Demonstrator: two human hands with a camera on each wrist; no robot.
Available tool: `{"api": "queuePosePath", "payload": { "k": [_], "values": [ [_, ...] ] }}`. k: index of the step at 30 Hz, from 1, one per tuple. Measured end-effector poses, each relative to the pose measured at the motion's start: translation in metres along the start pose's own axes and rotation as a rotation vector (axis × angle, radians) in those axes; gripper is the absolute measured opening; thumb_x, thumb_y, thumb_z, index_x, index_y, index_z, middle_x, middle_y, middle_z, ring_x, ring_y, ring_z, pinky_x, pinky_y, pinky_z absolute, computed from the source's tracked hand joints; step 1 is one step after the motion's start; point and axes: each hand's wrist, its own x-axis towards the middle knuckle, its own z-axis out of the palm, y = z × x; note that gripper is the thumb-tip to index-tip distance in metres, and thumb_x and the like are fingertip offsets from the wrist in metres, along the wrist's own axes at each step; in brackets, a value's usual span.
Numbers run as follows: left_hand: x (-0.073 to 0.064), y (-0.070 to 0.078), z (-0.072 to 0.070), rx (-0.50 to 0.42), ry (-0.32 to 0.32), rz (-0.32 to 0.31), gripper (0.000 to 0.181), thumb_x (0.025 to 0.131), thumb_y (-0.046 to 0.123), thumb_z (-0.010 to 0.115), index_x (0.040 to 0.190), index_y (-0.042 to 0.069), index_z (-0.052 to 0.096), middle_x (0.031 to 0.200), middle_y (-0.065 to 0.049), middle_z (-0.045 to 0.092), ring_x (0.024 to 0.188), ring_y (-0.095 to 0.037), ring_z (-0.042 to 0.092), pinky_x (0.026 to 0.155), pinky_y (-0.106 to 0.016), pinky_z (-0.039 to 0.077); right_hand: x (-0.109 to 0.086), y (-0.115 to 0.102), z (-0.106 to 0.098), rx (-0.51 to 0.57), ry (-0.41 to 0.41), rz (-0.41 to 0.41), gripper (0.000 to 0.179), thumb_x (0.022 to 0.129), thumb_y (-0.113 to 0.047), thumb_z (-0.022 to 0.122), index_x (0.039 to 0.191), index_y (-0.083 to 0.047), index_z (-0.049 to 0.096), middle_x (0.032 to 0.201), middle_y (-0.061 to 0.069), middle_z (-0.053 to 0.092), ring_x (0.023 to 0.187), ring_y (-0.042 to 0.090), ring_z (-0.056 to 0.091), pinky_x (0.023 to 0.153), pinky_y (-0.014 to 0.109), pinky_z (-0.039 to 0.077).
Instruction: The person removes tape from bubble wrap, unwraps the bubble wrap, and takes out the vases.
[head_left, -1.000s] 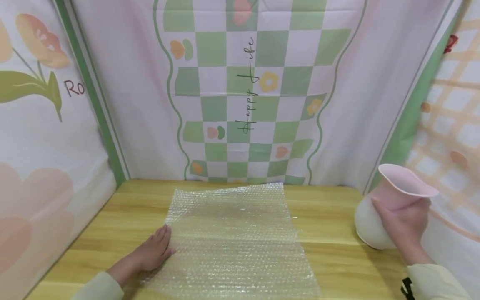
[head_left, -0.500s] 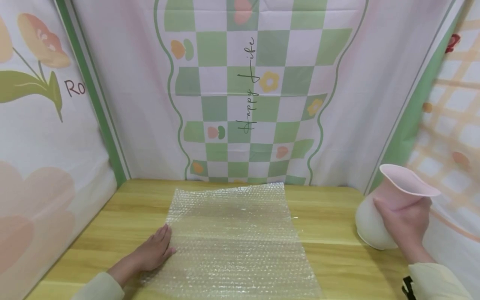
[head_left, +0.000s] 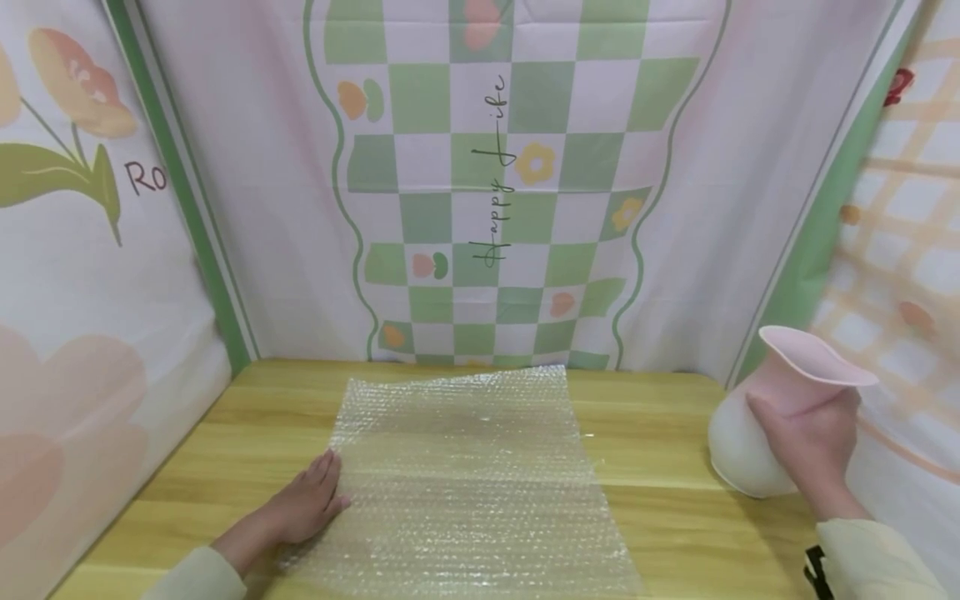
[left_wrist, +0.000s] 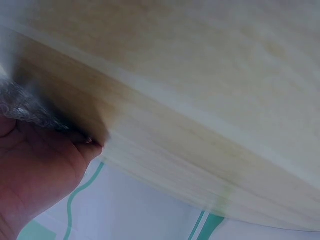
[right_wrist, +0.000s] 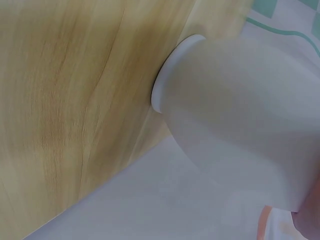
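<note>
A sheet of clear bubble wrap (head_left: pixel 472 483) lies spread over the middle of the wooden table (head_left: pixel 660 433). My left hand (head_left: pixel 303 502) rests on its left edge with fingers extended; in the left wrist view that hand (left_wrist: pixel 45 165) touches the wrap's crinkled edge (left_wrist: pixel 25 105). Over on the right, my right hand (head_left: pixel 813 437) grips the neck of a vase (head_left: pixel 742 442), pink at the flared mouth and white at the body. The right wrist view has the vase's white body (right_wrist: pixel 240 110) large, its base at the tabletop. Most of the right hand is outside that view.
A printed cloth with green checks (head_left: pixel 480 217) hangs behind the table's far edge. Patterned cloths close off the left side (head_left: pixel 90 275) and the right side (head_left: pixel 900 317). Bare wood shows between the bubble wrap and the vase.
</note>
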Motion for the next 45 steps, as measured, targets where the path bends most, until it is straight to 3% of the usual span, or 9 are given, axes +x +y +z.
{"api": "queuePosePath", "payload": {
  "k": [13,24,33,45],
  "values": [
    [-0.001,0.004,-0.004,-0.005,-0.027,-0.036,0.069,0.102,0.029,0.048,0.139,-0.024,0.024,0.147,-0.043,0.015,0.137,-0.054,0.016,0.108,-0.064,0.019,0.003,0.0,-0.003,-0.027,-0.024,0.039,0.087,0.067,-0.015,0.087,0.14,-0.021,0.04,0.102,-0.015,0.048,0.092,0.001,0.046,0.091,0.015,0.036],
    [0.0,0.0,-0.001,-0.037,-0.003,0.022,0.07,0.102,0.03,0.047,0.136,-0.027,0.023,0.143,-0.047,0.014,0.132,-0.06,0.015,0.102,-0.071,0.016,0.002,0.001,-0.007,-0.013,-0.05,0.02,0.086,0.067,-0.014,0.088,0.138,-0.024,0.042,0.099,-0.012,0.052,0.089,0.002,0.048,0.086,0.013,0.037],
    [-0.001,0.006,-0.007,-0.029,-0.049,-0.039,0.07,0.103,0.03,0.047,0.139,-0.024,0.023,0.147,-0.043,0.013,0.137,-0.055,0.014,0.108,-0.065,0.018,0.004,-0.002,-0.008,0.061,-0.075,-0.042,0.086,0.062,-0.006,0.09,0.135,-0.022,0.049,0.101,-0.008,0.058,0.09,0.005,0.053,0.083,0.01,0.039],
    [0.002,0.005,-0.009,-0.028,-0.058,-0.043,0.072,0.102,0.033,0.049,0.139,-0.023,0.025,0.147,-0.042,0.015,0.137,-0.054,0.016,0.108,-0.064,0.02,0.002,-0.003,-0.014,0.074,-0.031,0.005,0.083,0.066,-0.009,0.088,0.136,-0.021,0.045,0.11,-0.011,0.05,0.097,0.004,0.048,0.087,0.013,0.038]
  ]
}}
